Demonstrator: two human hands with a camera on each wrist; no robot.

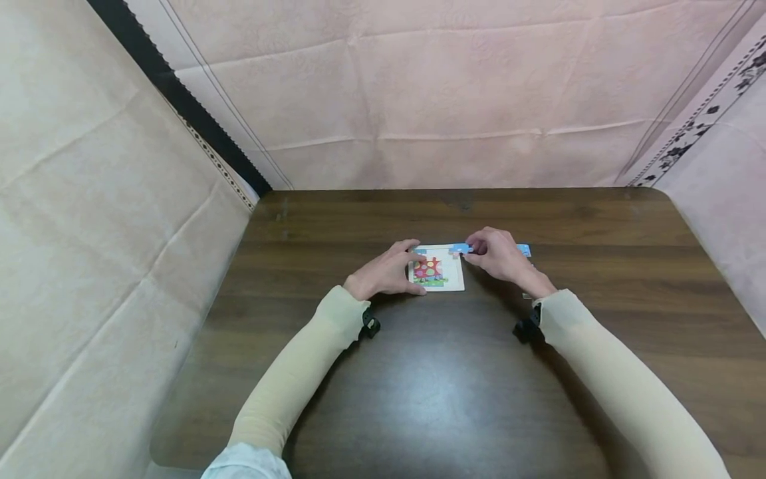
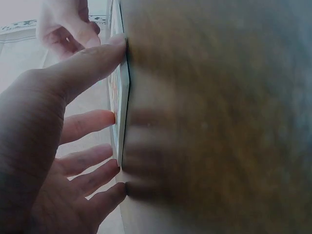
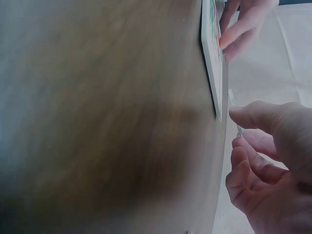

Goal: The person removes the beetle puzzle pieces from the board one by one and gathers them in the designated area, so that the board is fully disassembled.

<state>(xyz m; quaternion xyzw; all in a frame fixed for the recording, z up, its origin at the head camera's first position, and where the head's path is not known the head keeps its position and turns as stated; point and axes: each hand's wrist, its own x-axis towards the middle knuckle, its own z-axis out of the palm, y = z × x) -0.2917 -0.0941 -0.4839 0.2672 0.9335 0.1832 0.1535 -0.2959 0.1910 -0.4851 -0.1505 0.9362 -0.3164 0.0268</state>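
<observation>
A small jigsaw puzzle board [image 1: 453, 283] with a white border and a partly assembled red, yellow and green picture lies flat on the table. My left hand [image 1: 391, 269] rests at its left side, fingers spread and fairly straight. The left thumb touches the near edge, and a fingertip lies on the picture. My right hand [image 1: 499, 255] pinches a blue jigsaw piece [image 1: 459, 249] between thumb and fingers at the board's far right corner. In the right wrist view this thin piece [image 3: 239, 130] appears edge-on, apart from the board's surface.
Another blue piece [image 1: 524, 250] lies to the right, partly behind my right hand. A small piece [image 1: 526, 296] shows beside the right wrist, mostly hidden. The brown wooden table [image 1: 419, 372] meets pale cloth hangings [image 1: 449, 100] at the back and sides.
</observation>
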